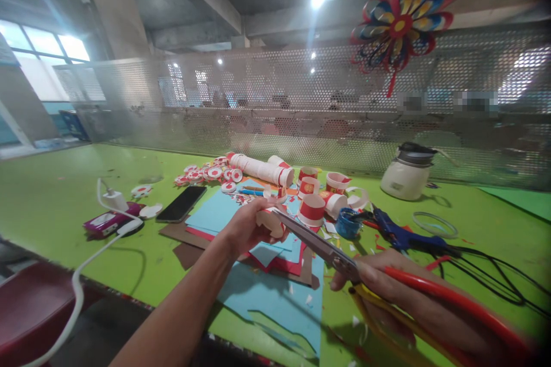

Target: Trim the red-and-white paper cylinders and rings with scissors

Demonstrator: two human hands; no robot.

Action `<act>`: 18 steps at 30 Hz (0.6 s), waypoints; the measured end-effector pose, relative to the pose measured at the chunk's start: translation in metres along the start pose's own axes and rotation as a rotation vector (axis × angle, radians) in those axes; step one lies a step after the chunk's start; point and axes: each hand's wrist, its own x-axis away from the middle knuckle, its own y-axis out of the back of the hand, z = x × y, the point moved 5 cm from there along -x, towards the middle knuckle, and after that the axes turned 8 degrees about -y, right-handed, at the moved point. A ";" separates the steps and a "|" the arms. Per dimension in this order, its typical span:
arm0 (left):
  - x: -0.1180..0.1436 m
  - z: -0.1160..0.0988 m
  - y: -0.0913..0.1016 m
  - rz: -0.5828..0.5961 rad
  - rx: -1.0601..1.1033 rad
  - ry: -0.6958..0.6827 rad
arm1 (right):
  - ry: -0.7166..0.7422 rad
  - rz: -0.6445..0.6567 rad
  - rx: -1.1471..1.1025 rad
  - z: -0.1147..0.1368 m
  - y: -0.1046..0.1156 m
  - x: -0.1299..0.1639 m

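My left hand (252, 221) is closed on a cut paper cup (271, 222), whitish inside, above a stack of coloured paper. In my right hand (391, 292) are large scissors (316, 243) with red and yellow handles. Their blades look nearly together, and the tips reach the cup at my left fingers; whether they bite into it I cannot tell. Light blue paper sheets (210, 212) and brown card (183, 255) lie below. Just beyond my hands stand several red and white paper cups (311, 210), some cut, with small paper scraps around them.
A blue glue gun (400, 235) with a black cord lies right, by a blue tape roll (348, 223). Behind stands a white jar (407, 175). Left are a phone (181, 204), a purple device (107, 221) with a white cable, and red-white paper discs (210, 173). A perforated screen (258, 109) borders the table.
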 end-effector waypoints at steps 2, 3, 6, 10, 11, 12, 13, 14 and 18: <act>0.000 0.001 0.000 0.019 0.005 -0.006 | -0.006 -0.007 -0.003 -0.002 0.000 0.000; -0.001 0.001 0.001 0.033 0.009 -0.008 | -0.013 -0.005 -0.004 -0.002 0.000 0.000; -0.002 0.002 0.001 0.057 0.027 -0.015 | -0.022 0.009 0.001 -0.003 0.000 0.000; -0.001 0.002 0.001 0.027 0.023 -0.008 | -0.026 -0.025 0.052 -0.004 0.003 -0.001; -0.001 0.002 0.000 0.020 0.019 -0.002 | -0.027 -0.027 0.065 -0.004 0.003 -0.001; -0.001 0.002 0.000 0.017 0.016 0.003 | -0.026 -0.024 0.075 -0.003 0.002 0.000; -0.001 0.002 0.000 0.016 0.016 0.004 | -0.024 -0.027 0.082 -0.001 0.001 0.000; -0.001 0.002 0.000 0.017 0.018 0.001 | -0.025 -0.034 0.090 0.001 0.001 0.000; -0.002 0.000 0.002 0.014 0.024 -0.022 | -0.046 -0.109 0.106 0.014 0.001 0.002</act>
